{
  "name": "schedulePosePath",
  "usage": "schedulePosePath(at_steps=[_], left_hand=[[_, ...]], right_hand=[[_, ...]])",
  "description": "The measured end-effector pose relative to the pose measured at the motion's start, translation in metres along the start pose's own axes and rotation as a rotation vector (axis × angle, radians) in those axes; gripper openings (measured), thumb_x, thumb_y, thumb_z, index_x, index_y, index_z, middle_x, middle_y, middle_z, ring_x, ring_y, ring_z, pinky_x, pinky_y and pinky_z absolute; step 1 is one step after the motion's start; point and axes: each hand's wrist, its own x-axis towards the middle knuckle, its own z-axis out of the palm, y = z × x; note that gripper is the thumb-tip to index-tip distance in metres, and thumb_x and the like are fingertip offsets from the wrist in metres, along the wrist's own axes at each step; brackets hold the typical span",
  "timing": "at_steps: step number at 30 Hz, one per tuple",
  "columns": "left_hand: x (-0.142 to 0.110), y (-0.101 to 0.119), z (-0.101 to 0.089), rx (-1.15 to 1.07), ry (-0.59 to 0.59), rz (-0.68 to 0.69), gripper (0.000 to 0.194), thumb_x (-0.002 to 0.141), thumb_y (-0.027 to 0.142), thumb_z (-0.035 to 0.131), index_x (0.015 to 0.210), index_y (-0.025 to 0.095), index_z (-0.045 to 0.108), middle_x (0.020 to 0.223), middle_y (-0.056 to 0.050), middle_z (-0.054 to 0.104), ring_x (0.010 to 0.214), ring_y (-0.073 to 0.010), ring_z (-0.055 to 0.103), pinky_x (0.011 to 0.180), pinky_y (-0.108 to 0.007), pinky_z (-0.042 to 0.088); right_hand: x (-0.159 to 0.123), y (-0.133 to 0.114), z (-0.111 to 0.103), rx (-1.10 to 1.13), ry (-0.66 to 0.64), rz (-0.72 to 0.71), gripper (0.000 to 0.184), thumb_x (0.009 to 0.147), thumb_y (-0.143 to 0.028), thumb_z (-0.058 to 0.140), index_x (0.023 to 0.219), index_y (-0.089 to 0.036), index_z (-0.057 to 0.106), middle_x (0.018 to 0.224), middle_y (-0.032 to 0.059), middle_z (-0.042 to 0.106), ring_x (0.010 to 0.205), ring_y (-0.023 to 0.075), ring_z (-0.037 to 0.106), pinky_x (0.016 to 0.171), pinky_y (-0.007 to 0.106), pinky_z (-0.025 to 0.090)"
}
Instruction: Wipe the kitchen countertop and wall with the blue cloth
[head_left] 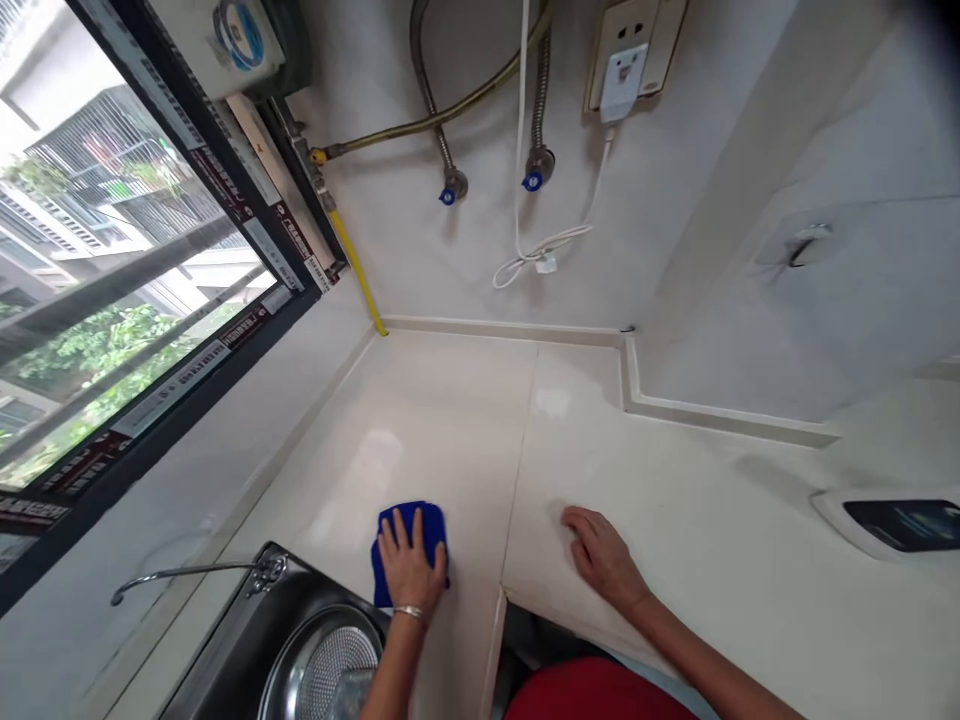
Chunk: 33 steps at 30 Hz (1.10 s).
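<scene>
Pale counter (442, 430); 1 blue cloth (433, 524) near inset sink (244, 625); 1 dark-screened white device (892, 525), far right

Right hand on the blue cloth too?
No, only the left hand presses the blue cloth; the right hand rests apart on the countertop.

I'm getting bright daylight from the window (150, 225) at left. Glare is whitening the counter (450, 420), and a dark blur is filling the upper-right corner.
</scene>
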Motion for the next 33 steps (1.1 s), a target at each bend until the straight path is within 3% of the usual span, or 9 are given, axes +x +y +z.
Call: schedulePosePath(at_steps=[4, 7, 13, 16, 19, 22, 27, 30, 33], left_hand=[[-0.041, 0.061, 0.015, -0.162, 0.012, 0.233, 0.074, 0.087, 0.041, 0.058, 0.153, 0.026, 0.029, 0.167, -0.016, 0.017, 0.153, -0.0412, 0.014, 0.121, -0.062, 0.028], [-0.052, 0.097, 0.017, -0.254, -0.037, 0.362, 0.083, 0.084, 0.050, 0.061, 0.155, 0.028, 0.024, 0.167, -0.017, 0.015, 0.152, -0.0432, 0.014, 0.120, -0.065, 0.028], [-0.042, 0.127, 0.020, -0.351, -0.102, 0.567, 0.087, 0.081, 0.049, 0.065, 0.155, 0.025, 0.025, 0.165, -0.022, 0.017, 0.150, -0.0483, 0.016, 0.116, -0.072, 0.032], [-0.036, 0.115, 0.021, -0.376, -0.104, 0.622, 0.080, 0.081, 0.041, 0.066, 0.152, 0.029, 0.033, 0.165, -0.018, 0.021, 0.150, -0.0457, 0.022, 0.115, -0.069, 0.035], [-0.028, 0.082, 0.020, -0.343, -0.077, 0.599, 0.069, 0.083, 0.035, 0.063, 0.149, 0.030, 0.041, 0.164, -0.014, 0.028, 0.150, -0.0414, 0.026, 0.116, -0.064, 0.037], [-0.015, 0.033, 0.013, -0.242, -0.083, 0.448, 0.059, 0.088, 0.039, 0.056, 0.146, 0.030, 0.046, 0.161, -0.013, 0.034, 0.150, -0.0382, 0.028, 0.118, -0.060, 0.033], [0.013, -0.044, -0.003, -0.102, -0.119, 0.141, 0.063, 0.090, 0.049, 0.051, 0.147, 0.025, 0.044, 0.164, -0.012, 0.029, 0.152, -0.0378, 0.021, 0.122, -0.057, 0.025], [0.020, -0.059, -0.007, -0.075, -0.184, 0.124, 0.077, 0.084, 0.058, 0.057, 0.150, 0.022, 0.038, 0.165, -0.015, 0.024, 0.153, -0.0405, 0.014, 0.123, -0.059, 0.020], [0.013, -0.048, -0.007, -0.073, -0.221, 0.185, 0.091, 0.076, 0.064, 0.064, 0.151, 0.021, 0.035, 0.166, -0.017, 0.022, 0.153, -0.0437, 0.011, 0.122, -0.062, 0.018]], right_hand=[[0.001, -0.003, -0.001, -0.038, -0.032, 0.013, 0.045, 0.074, -0.001, 0.043, 0.113, -0.020, 0.055, 0.114, 0.0090, 0.062, 0.107, 0.0235, 0.057, 0.095, 0.044, 0.053], [0.002, -0.002, -0.002, -0.059, -0.048, 0.014, 0.045, 0.073, -0.001, 0.044, 0.112, -0.020, 0.055, 0.114, 0.0090, 0.062, 0.107, 0.0232, 0.057, 0.096, 0.043, 0.053], [0.002, -0.002, -0.001, -0.043, -0.034, 0.022, 0.044, 0.074, -0.001, 0.043, 0.112, -0.020, 0.055, 0.115, 0.0102, 0.062, 0.109, 0.0241, 0.056, 0.097, 0.047, 0.052], [0.001, -0.003, 0.000, -0.046, -0.023, 0.022, 0.045, 0.075, -0.001, 0.043, 0.114, -0.020, 0.055, 0.116, 0.0100, 0.062, 0.109, 0.0237, 0.056, 0.097, 0.047, 0.053], [-0.001, -0.003, -0.001, -0.062, -0.017, 0.016, 0.047, 0.075, -0.001, 0.043, 0.117, -0.021, 0.055, 0.117, 0.0102, 0.061, 0.110, 0.0238, 0.056, 0.097, 0.047, 0.054], [-0.003, -0.002, -0.002, -0.071, -0.021, 0.014, 0.048, 0.076, -0.001, 0.042, 0.118, -0.021, 0.054, 0.118, 0.0105, 0.060, 0.111, 0.0242, 0.057, 0.097, 0.048, 0.054], [-0.002, -0.002, -0.003, -0.070, -0.041, 0.017, 0.048, 0.076, 0.000, 0.042, 0.119, -0.020, 0.053, 0.120, 0.0112, 0.059, 0.112, 0.0251, 0.055, 0.097, 0.049, 0.053], [0.000, -0.003, -0.002, -0.073, -0.040, 0.012, 0.048, 0.075, 0.000, 0.042, 0.118, -0.020, 0.053, 0.119, 0.0110, 0.059, 0.111, 0.0255, 0.054, 0.097, 0.049, 0.052], [0.000, -0.005, -0.003, -0.078, -0.038, 0.012, 0.050, 0.074, 0.001, 0.043, 0.118, -0.020, 0.053, 0.118, 0.0106, 0.059, 0.111, 0.0257, 0.054, 0.096, 0.048, 0.052]])
